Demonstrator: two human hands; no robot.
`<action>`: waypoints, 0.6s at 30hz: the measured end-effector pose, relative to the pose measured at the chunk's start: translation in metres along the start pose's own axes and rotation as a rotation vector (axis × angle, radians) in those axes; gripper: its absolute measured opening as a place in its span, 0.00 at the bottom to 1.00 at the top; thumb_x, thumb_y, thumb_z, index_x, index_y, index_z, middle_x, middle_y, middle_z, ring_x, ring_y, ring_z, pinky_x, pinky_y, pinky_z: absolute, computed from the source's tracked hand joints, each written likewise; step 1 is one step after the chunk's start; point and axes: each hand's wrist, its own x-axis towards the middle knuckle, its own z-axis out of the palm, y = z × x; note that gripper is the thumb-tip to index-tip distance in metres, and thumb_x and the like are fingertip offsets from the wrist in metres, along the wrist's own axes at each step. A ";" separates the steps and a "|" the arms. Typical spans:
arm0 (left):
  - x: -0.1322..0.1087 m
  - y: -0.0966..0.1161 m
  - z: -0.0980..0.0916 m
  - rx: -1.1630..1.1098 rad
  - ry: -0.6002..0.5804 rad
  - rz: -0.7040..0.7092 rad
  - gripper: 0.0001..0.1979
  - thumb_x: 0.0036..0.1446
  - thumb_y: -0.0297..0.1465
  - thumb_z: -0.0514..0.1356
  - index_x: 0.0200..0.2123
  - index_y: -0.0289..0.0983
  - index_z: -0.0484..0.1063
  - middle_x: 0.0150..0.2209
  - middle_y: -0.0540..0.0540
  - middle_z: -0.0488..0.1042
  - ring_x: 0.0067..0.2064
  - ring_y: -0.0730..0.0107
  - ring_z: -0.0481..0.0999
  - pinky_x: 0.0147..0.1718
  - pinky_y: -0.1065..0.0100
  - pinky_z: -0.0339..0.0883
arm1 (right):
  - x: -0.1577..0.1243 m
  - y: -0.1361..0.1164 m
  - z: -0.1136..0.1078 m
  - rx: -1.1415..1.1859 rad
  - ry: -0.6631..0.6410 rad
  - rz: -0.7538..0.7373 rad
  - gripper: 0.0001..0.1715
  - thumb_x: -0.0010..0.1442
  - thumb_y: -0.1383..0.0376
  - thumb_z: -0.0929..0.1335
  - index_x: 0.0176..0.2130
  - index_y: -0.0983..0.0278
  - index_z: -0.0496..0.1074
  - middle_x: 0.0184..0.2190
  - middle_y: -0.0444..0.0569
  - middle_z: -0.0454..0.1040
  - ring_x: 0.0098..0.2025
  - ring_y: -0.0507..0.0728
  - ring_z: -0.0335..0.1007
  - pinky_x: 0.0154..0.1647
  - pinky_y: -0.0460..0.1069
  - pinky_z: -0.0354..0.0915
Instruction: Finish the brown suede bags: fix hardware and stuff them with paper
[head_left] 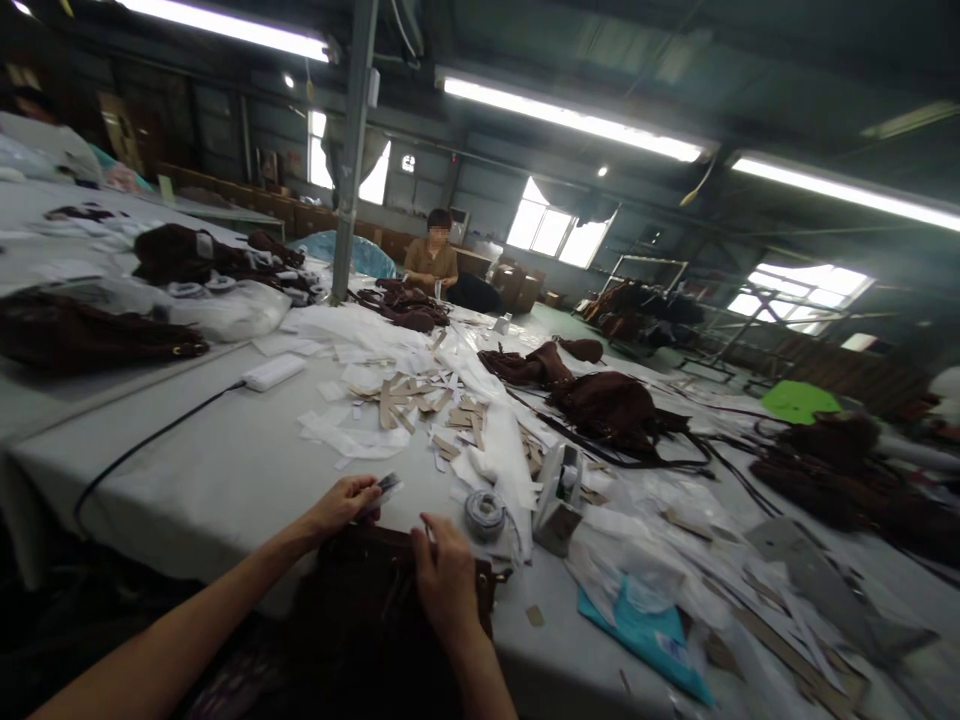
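A dark brown bag [352,610] lies against the near table edge in front of me, its upper rim level with my hands. My left hand [343,508] pinches a small clear plastic packet [391,486] with something dark in it, just above the bag's rim. The contents are too small to name. My right hand [448,575] is closed on the rim at the bag's right side, thumb and fingers bent over it. A roll of pale tape [485,512] sits just beyond that hand, beside a tape dispenser [559,498].
Paper and card scraps [409,400] litter the table's middle. More brown bags [607,405] with long straps lie at right, near a blue plastic packet [645,630]. A white power strip [274,372] trails a black cable leftward. A post [352,150] rises beyond; a person [431,262] sits at the far side.
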 end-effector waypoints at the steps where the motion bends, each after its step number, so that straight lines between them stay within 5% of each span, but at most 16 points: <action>1: 0.001 -0.003 -0.001 -0.007 0.005 0.005 0.26 0.48 0.54 0.61 0.31 0.34 0.69 0.22 0.50 0.72 0.22 0.72 0.70 0.23 0.72 0.61 | -0.009 -0.001 0.007 -0.064 -0.050 -0.042 0.12 0.60 0.60 0.65 0.43 0.58 0.74 0.44 0.50 0.77 0.49 0.61 0.69 0.53 0.57 0.57; 4: 0.003 -0.010 -0.005 -0.030 0.020 0.013 0.25 0.48 0.53 0.62 0.31 0.34 0.69 0.21 0.51 0.72 0.22 0.73 0.70 0.23 0.73 0.61 | -0.022 0.000 0.025 -0.230 -0.118 -0.088 0.12 0.62 0.66 0.62 0.40 0.58 0.74 0.42 0.50 0.77 0.47 0.61 0.70 0.53 0.59 0.54; 8: 0.005 -0.018 -0.012 -0.076 0.025 0.003 0.26 0.48 0.54 0.61 0.33 0.35 0.68 0.22 0.51 0.72 0.22 0.72 0.71 0.21 0.73 0.61 | -0.005 0.008 0.025 -0.353 -0.141 -0.070 0.16 0.66 0.65 0.59 0.34 0.60 0.73 0.33 0.47 0.77 0.39 0.56 0.73 0.43 0.50 0.60; 13: 0.013 -0.028 -0.024 -0.131 0.048 0.042 0.26 0.50 0.54 0.60 0.34 0.34 0.69 0.24 0.49 0.75 0.17 0.78 0.64 0.16 0.75 0.52 | 0.056 0.023 0.011 -0.474 -0.100 0.000 0.17 0.68 0.63 0.57 0.42 0.62 0.74 0.40 0.47 0.79 0.42 0.53 0.74 0.44 0.44 0.63; 18: 0.018 -0.035 -0.029 -0.190 0.051 0.074 0.25 0.53 0.52 0.59 0.32 0.33 0.70 0.24 0.47 0.75 0.15 0.82 0.59 0.14 0.76 0.46 | 0.130 0.048 0.022 -0.697 -0.124 0.070 0.15 0.66 0.65 0.60 0.44 0.65 0.74 0.42 0.53 0.78 0.46 0.57 0.74 0.47 0.49 0.65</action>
